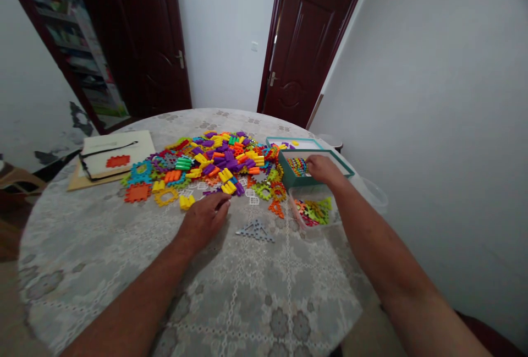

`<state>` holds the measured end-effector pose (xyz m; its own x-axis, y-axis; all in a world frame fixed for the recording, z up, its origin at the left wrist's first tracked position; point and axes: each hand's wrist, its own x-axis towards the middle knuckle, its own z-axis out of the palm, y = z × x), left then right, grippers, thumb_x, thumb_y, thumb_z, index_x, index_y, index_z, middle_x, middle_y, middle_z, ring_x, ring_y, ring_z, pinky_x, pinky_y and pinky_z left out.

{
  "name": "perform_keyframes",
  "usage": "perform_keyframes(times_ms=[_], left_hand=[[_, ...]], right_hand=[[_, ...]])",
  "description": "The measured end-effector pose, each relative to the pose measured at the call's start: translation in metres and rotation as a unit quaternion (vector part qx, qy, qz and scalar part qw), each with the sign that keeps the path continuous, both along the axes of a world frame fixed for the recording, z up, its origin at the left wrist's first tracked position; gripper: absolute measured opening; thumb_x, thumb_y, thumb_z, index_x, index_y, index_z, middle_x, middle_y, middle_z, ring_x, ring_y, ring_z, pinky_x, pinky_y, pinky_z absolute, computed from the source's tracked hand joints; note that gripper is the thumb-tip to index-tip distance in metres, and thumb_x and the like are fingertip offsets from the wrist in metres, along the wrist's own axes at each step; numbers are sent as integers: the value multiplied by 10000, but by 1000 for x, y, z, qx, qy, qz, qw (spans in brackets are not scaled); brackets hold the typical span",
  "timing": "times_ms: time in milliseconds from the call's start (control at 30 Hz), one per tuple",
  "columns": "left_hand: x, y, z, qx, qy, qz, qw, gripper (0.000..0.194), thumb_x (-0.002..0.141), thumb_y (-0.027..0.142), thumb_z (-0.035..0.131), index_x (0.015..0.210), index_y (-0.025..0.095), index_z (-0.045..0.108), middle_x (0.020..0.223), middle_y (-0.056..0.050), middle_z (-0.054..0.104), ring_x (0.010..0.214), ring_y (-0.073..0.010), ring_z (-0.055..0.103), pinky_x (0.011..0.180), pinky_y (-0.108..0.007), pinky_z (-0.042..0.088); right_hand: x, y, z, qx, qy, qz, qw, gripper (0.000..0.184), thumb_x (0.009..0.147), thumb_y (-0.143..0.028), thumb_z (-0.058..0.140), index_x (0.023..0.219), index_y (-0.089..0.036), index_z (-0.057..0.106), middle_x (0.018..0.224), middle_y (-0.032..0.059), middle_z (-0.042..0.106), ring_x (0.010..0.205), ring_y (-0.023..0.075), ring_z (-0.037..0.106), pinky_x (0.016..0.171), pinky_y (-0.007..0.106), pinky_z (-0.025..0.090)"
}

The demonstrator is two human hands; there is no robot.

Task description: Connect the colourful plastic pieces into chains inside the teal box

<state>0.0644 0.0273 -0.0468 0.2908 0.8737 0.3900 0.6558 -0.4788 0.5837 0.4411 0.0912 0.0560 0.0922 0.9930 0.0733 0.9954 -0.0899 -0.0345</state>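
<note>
My left hand (206, 217) rests on the tablecloth in front of a heap of plastic building pieces (225, 159), its fingers curled together; whatever they may hold is hidden. Close by lies a yellow ribbed piece (187, 202). My right hand (324, 169) reaches into a green-sided box (303, 181), fingertips pinched beside a row of multicoloured pieces (296, 166). What is between those fingertips is too small to make out. Between my two arms a grey triangular lattice piece (255, 231) lies flat on the table.
A clear plastic tub (303, 224) with green, orange and red pieces stands before the box. Behind the box sits a teal-rimmed lid (289, 141) with a few pieces. At the left, an orange plate (117, 161) and a black strap (97, 179) lie on a pale board (142, 145).
</note>
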Motion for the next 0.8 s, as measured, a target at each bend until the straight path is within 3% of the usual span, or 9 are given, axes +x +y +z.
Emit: perform_keyframes(times_ms=[67,133,267,400,500,567,667,800], left_hand=[[-7,5,2,50,3,50,997,324,1003,396,503,1145,212,728,1185,-118,786,1135,-303,713,1057,-456,534],[-16,10,5,102,9,104,989,320,990,386,513,1167,206,710,1213,-131,763,1206,-320,676,1134,-492,487],[-34,15,8,124,46,207,969,418,958,374,576,1332,199,641,1402,-183,635,1401,-390,532,1231,-597,367],[-44,20,1,54,120,278,952,591,975,507,544,1452,160,570,1564,-255,476,1475,-499,413,1165,-713,377],[-44,26,-9,-4,192,262,946,643,963,537,530,1441,111,593,1482,-288,551,1373,-529,507,1059,-713,452],[-42,31,-15,-18,237,214,947,576,945,506,546,1353,118,665,1358,-270,645,1284,-501,586,1030,-662,484],[-39,35,-22,3,270,143,952,453,950,437,531,1250,153,716,1269,-217,713,1249,-430,629,1051,-572,500],[-32,32,-23,27,261,105,959,408,960,377,520,1236,150,718,1250,-182,742,1221,-381,650,1069,-515,501]], right_hand=[[-22,-22,-4,55,9,21,998,384,1063,-202,413,1284,-129,719,1293,176,748,1189,263,681,1013,327,469],[-53,-51,-13,113,50,107,986,352,1082,-218,408,1239,-161,718,1237,140,760,1141,245,687,1014,341,479],[-117,-109,-45,71,90,284,952,225,1043,-251,548,1199,-184,695,1195,112,743,1134,234,660,1016,360,504],[-150,-139,-76,34,42,339,939,249,973,-288,648,1192,-169,672,1355,165,652,1253,305,572,1004,427,519],[-153,-144,-91,39,37,325,944,243,988,-282,622,1205,-177,655,1336,161,644,1235,315,554,965,445,523],[-151,-143,-96,41,41,320,946,231,1016,-275,597,1220,-180,648,1293,150,659,1205,304,560,953,442,518],[-148,-137,-100,40,47,322,945,201,1043,-260,578,1212,-187,657,1254,133,680,1178,285,569,961,429,508],[-142,-125,-105,39,69,315,946,199,1056,-228,568,1212,-178,680,1229,125,701,1174,265,583,1024,416,493]])
